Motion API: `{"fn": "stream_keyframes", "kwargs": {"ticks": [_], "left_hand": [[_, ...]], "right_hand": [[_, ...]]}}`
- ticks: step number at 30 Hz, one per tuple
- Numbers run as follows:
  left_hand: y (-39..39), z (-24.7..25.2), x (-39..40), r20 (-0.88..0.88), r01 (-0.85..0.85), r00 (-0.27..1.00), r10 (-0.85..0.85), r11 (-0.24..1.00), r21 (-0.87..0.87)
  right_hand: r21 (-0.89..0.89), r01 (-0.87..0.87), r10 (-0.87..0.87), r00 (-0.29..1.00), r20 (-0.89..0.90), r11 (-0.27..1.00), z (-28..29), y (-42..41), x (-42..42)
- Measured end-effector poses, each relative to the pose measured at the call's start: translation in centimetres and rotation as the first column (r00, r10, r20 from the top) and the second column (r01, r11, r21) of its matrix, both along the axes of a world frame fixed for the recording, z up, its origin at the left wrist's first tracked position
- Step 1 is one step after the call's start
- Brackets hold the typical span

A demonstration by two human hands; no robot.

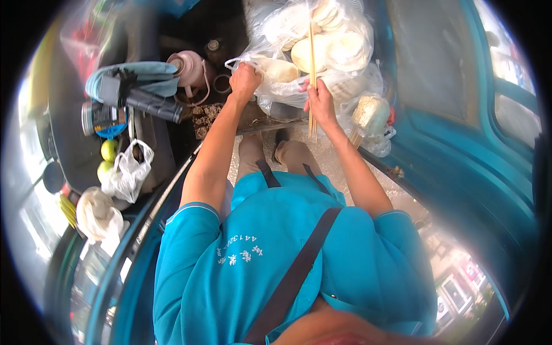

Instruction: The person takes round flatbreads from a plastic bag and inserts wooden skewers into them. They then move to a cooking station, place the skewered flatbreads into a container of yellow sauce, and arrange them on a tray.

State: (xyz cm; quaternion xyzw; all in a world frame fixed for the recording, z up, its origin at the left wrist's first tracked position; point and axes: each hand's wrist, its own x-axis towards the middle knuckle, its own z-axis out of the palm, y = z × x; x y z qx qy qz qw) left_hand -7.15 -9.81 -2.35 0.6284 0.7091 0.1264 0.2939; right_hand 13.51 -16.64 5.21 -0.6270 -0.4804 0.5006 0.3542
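Note:
Before me a clear plastic bag [278, 89] holds several pale round flatbreads [309, 54]. My left hand [245, 82] is closed on the bag's edge by its white loop handle [232, 64]. Several thin bamboo sticks [312, 47] stand out of my right hand [320, 101], which grips them near their lower part. They cross in front of the bag, and I cannot tell whether their far ends touch the bread. Just right of that hand lies a plastic-wrapped bundle of sticks [370, 111].
Left of the bag are a pink kettle [189, 71], a brown lumpy block [206, 118] and a black handlebar grip [155, 105]. Further left are green fruits [108, 150], a knotted plastic bag [129, 172] and a dark can [98, 118]. A teal vehicle panel [465, 146] rises on the right.

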Motion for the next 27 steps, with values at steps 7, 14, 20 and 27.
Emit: {"fn": "stream_keyframes", "kwargs": {"ticks": [7,14,20,27], "left_hand": [[1.3,1.7,4.9,0.158,0.157,0.972,-0.175,0.981,0.116],[3.2,6.6,7.3,0.129,0.332,0.909,-0.396,0.876,0.351],[6.6,9.0,1.5,0.576,-0.09,0.816,0.039,0.994,0.06],[6.9,10.3,0.1,0.877,-0.15,-0.045,0.477,0.865,-0.478]], "right_hand": [[-0.084,0.063,-0.06,0.998,0.037,0.995,3.6,-2.4,-1.3],[-0.07,0.134,-0.148,0.948,-0.28,0.989,6.4,-2.3,0.3],[-0.177,0.011,-0.068,0.945,-0.32,0.984,10.3,-2.5,0.5],[-0.202,0.05,-0.124,0.92,-0.373,0.978,11.7,-3.3,0.5]]}}
